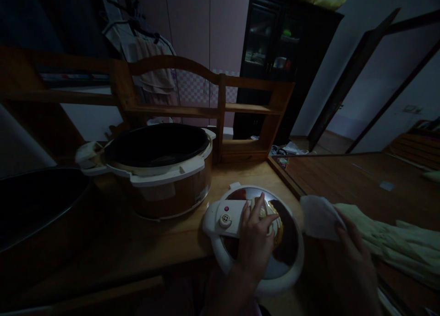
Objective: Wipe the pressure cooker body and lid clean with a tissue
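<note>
A round pressure cooker lid [288, 265] with a white rim lies on the wooden desk, its glossy dark top facing up. My left hand [256, 233] rests over the middle of it, fingers bent around the central knob, which they partly cover. On the lid's white arm sit a steam valve [225, 220] and a small red button. Off the lid's right edge, my right hand [355, 256] pinches a folded white cloth [319, 217], somewhat blurred. Behind and left of the lid stands the electric pressure cooker body [172, 194], uncovered, with a dark inside.
A large dark pot [65, 210] stands at the left front. Wooden shelving [172, 108] rises along the desk's back edge. To the right, a lower brown board surface [340, 174] holds pale green fabric [395, 240]. A dark cabinet [271, 45] stands farther back.
</note>
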{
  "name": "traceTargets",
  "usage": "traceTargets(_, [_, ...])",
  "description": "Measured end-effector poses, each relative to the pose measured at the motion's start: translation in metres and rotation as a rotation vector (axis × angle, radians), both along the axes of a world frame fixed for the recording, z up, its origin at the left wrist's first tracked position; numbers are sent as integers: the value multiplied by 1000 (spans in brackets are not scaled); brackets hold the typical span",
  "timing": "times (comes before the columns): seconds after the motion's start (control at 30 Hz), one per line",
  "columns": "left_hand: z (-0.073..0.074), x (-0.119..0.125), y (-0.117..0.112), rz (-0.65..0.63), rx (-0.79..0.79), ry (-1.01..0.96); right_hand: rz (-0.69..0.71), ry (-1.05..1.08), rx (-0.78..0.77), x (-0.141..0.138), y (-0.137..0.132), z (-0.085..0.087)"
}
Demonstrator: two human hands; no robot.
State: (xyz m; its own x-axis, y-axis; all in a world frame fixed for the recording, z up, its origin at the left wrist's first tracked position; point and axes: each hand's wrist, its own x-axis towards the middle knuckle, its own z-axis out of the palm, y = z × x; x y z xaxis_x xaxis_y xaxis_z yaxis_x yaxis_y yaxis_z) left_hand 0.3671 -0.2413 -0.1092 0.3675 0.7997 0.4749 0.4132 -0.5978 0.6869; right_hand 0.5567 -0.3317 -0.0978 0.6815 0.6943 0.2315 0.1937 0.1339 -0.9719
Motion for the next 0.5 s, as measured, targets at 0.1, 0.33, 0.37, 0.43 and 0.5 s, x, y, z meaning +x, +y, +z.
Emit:
traceTargets(0.1, [-4,2,1,-5,27,55,24,-139,59,-13,36,8])
traceTargets(0.33, [1,-6,2,-60,53,174,375,-568,60,-20,95,23])
traceTargets(0.37, [2,-9,3,-83,61,204,391,-578,58,-19,100,25])
traceTargets(0.43, [2,-15,4,-120,83,263,423,-591,54,-15,111,28])
traceTargets(0.5, [1,-18,6,-133,117,303,458,-604,51,-11,120,29])
